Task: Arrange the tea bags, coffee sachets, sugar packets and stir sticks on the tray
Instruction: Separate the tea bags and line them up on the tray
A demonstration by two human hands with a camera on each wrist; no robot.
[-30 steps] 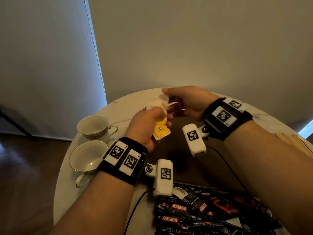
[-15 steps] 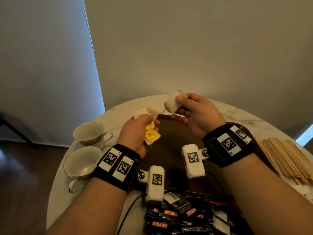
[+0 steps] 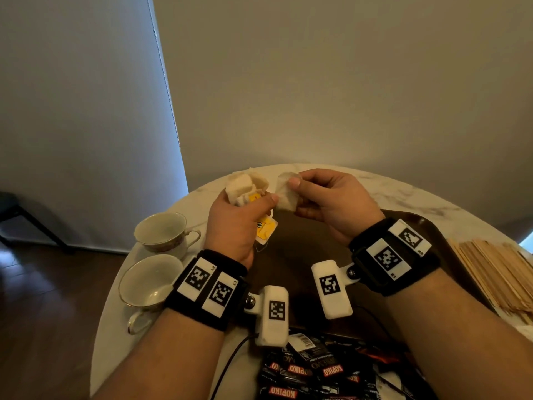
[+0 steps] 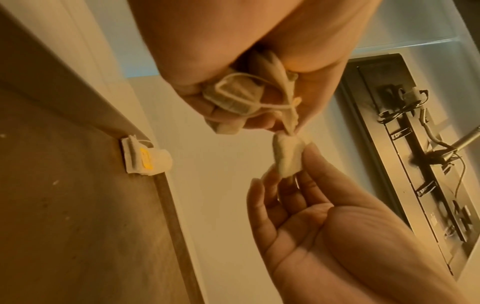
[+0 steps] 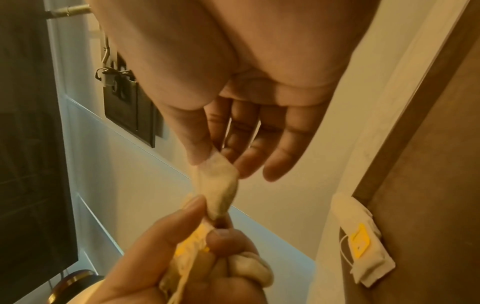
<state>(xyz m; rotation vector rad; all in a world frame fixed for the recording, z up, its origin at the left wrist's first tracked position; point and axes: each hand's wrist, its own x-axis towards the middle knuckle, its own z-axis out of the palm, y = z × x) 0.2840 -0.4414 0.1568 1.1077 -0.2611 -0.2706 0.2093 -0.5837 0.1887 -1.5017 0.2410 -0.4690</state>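
My left hand [image 3: 245, 209] grips a bunch of white tea bags [image 3: 245, 184] above the far part of the dark brown tray [image 3: 288, 255]; a yellow tag [image 3: 265, 228] hangs below the fist. My right hand [image 3: 294, 192] pinches one tea bag [image 3: 285, 194] between thumb and fingers, right beside the left hand's bunch. In the left wrist view strings loop round the held tea bags [image 4: 231, 98], and the pinched tea bag [image 4: 287, 156] hangs below them. Another tea bag [image 5: 361, 242] with a yellow tag lies at the tray's edge.
Two empty teacups [image 3: 161, 229] [image 3: 147, 284] stand at the left of the round marble table [image 3: 403, 192]. A heap of wooden stir sticks [image 3: 496, 272] lies right of the tray. Black coffee sachets [image 3: 311, 373] are piled at the near edge.
Both hands have come back together; the right hand's tea bag, held apart half a second ago, is now against the left hand's bunch. The view has tilted upward.
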